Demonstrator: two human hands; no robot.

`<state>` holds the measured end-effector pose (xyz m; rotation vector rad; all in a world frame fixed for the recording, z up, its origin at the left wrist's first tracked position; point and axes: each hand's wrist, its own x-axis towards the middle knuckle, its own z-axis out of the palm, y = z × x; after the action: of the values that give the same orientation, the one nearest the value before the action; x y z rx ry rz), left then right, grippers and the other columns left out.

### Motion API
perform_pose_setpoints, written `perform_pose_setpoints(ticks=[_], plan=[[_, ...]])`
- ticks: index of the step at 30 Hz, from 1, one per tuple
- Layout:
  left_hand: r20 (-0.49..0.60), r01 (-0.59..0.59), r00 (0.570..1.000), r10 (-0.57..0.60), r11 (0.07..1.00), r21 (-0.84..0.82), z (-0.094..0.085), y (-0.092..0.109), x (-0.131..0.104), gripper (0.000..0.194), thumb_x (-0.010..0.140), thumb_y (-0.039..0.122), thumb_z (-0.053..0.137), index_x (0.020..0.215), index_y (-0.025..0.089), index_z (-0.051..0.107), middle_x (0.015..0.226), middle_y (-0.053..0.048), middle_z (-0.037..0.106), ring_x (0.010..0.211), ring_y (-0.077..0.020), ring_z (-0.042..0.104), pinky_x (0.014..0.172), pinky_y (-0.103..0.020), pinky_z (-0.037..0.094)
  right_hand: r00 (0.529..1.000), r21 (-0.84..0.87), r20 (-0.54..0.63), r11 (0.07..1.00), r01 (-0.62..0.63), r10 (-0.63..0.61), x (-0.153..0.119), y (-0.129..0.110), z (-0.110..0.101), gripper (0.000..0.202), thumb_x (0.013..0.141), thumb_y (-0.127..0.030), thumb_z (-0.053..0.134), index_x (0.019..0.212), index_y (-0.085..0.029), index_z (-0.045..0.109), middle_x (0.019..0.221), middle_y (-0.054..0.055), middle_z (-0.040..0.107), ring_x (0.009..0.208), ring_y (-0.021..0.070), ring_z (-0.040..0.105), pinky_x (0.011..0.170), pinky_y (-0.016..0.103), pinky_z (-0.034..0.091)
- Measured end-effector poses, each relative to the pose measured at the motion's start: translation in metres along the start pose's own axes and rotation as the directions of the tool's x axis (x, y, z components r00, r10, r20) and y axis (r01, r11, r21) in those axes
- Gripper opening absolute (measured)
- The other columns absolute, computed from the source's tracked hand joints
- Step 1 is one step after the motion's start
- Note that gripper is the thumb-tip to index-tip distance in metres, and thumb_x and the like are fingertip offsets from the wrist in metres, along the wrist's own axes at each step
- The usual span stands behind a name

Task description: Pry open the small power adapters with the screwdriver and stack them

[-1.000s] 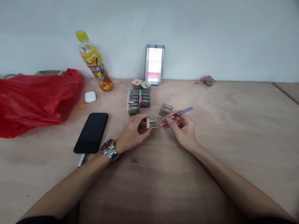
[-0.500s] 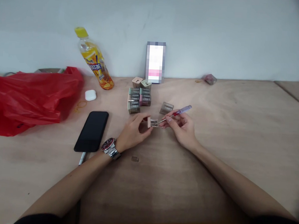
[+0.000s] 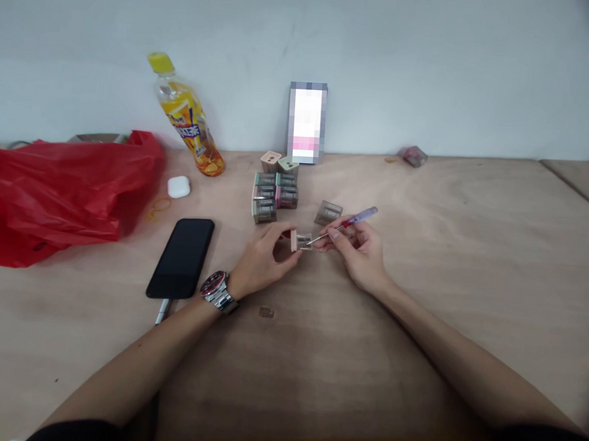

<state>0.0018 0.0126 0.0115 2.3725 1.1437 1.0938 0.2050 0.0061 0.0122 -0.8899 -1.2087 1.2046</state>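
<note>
Between thumb and fingers, my left hand [image 3: 263, 258] pinches a pencil sharpener insert with a pink top [image 3: 294, 241], its blades facing up. A screwdriver [image 3: 361, 217] with a clear purplish handle and a red collar is in my right hand [image 3: 359, 253]. Its thin metal tip touches the sharpener's blade area; whether it sits in a screw is too small to tell. Just beyond my right fingers lies a smoky clear sharpener case [image 3: 328, 212]. Several pencil sharpeners [image 3: 264, 210] with pastel tops are grouped beyond my left hand.
A phone [image 3: 307, 122] leans on the wall. To the left are a drink bottle [image 3: 193, 129], a red plastic bag [image 3: 59, 195], a white earbud case [image 3: 178, 187] and a black phone [image 3: 180, 258] with a cable. Another sharpener [image 3: 414, 156] lies far right.
Almost nothing differs. Both hands keep their places, with the screwdriver tip still at the sharpener.
</note>
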Motion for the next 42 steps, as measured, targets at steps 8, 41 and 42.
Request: perform_pose_setpoints(ticks=[8, 41, 42], plan=[[-0.005, -0.001, 1.0, 0.001, 1.0, 0.0, -0.001, 0.001, 0.0, 0.036, 0.083, 0.021, 0.067, 0.116, 0.017, 0.053, 0.102, -0.007, 0.065, 0.09, -0.0166, 0.063, 0.081, -0.031, 0.055, 1.0, -0.059, -0.002, 0.998, 0.017, -0.017, 0.0, -0.005, 0.002, 0.025, 0.083, -0.039, 0.069, 0.089, -0.019, 0.054, 0.077, 0.001, 0.068, 0.065, 0.0149, 0.071, 0.061, 0.031, 0.062], [0.101, -0.018, 0.995, 0.018, 1.0, -0.008, 0.001, -0.002, -0.001, 0.038, 0.083, 0.025, 0.067, 0.116, 0.018, 0.051, 0.107, -0.007, 0.067, 0.094, -0.0194, 0.066, 0.082, -0.034, 0.054, 0.957, -0.581, 0.206, 0.762, 0.287, -0.204, 0.001, -0.008, 0.001, 0.015, 0.085, -0.033, 0.068, 0.083, -0.02, 0.06, 0.069, -0.001, 0.064, 0.058, 0.0128, 0.058, 0.055, 0.027, 0.049], [0.104, -0.012, 0.994, 0.012, 1.0, -0.009, 0.001, -0.002, -0.001, 0.038, 0.083, 0.025, 0.067, 0.116, 0.018, 0.051, 0.107, -0.007, 0.067, 0.093, -0.0194, 0.066, 0.081, -0.034, 0.054, 0.958, -0.577, 0.205, 0.766, 0.284, -0.201, 0.001, -0.009, 0.001, 0.016, 0.085, -0.034, 0.068, 0.084, -0.02, 0.061, 0.069, -0.001, 0.063, 0.059, 0.0128, 0.058, 0.056, 0.027, 0.05]])
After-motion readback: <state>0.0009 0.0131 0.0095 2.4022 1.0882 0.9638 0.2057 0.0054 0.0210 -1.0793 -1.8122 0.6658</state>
